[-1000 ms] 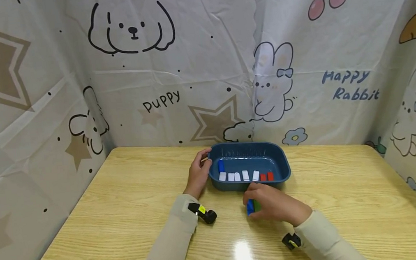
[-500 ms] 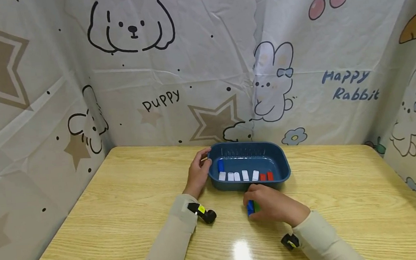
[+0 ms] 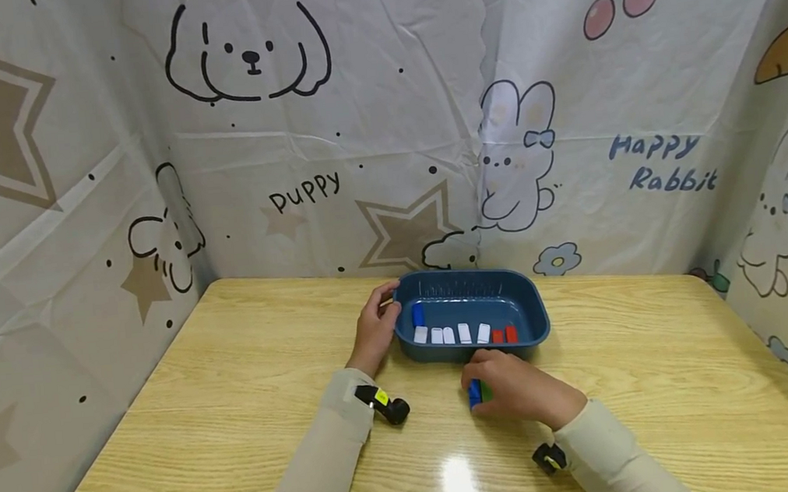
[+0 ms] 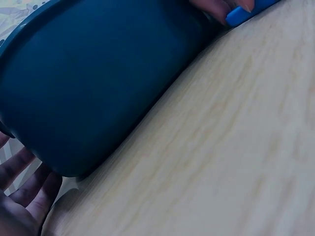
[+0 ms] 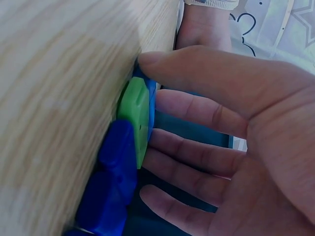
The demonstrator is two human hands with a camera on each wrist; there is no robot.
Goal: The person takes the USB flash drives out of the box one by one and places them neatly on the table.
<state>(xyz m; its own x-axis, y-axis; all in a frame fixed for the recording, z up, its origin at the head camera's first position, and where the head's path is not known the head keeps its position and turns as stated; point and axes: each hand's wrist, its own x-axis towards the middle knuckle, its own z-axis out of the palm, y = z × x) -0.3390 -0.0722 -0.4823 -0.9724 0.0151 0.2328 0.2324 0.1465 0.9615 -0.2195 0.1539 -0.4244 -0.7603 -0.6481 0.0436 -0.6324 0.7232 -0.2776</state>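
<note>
In the head view, my left hand (image 3: 372, 330) touches the left end of a dark blue tray (image 3: 438, 353), fingers extended along its outside wall (image 4: 83, 88). Just in front of the tray, my right hand (image 3: 520, 388) holds a blue block (image 3: 475, 394) between thumb and fingers. The right wrist view has the thumb at one end of that block (image 5: 151, 115), a green block (image 5: 133, 103) right beside it, and several darker blue blocks (image 5: 115, 142) lined up past the green one. My right palm hides most of these from above.
Inside the tray lie a blue block (image 3: 418, 314), several white blocks (image 3: 464, 333) and red blocks (image 3: 511, 334) along the near wall. A patterned cloth (image 3: 287, 146) hangs behind the wooden table (image 3: 250, 368) and at both sides.
My right wrist has shifted very slightly left since the earliest view. Both hands otherwise keep their places, and the tray and its blocks look unmoved.
</note>
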